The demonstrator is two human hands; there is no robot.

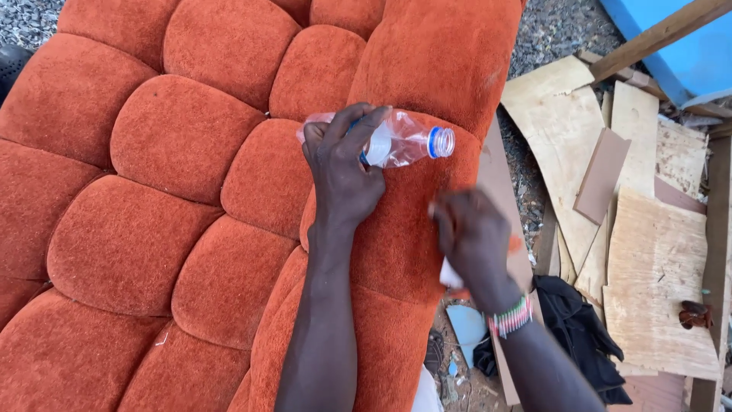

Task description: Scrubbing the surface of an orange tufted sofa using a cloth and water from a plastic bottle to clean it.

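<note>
Nearest the camera, the right hand presses down on the orange tufted cushion, blurred, with a beaded bracelet around its wrist; a small white scrap shows under the palm, so the hand seems closed on it, though the blur hides the grip itself. Just beyond and to the left, the left hand is wrapped around a clear plastic bottle, fingers curled over its middle. The bottle lies nearly on its side just above the cushion's right-hand panel, its blue-ringed open neck pointing right. Beside the cushion's right edge, a black cloth lies on the ground. Farther right and beyond it, pale plywood offcuts are scattered over gravel, with a blue panel in the far corner.
</note>
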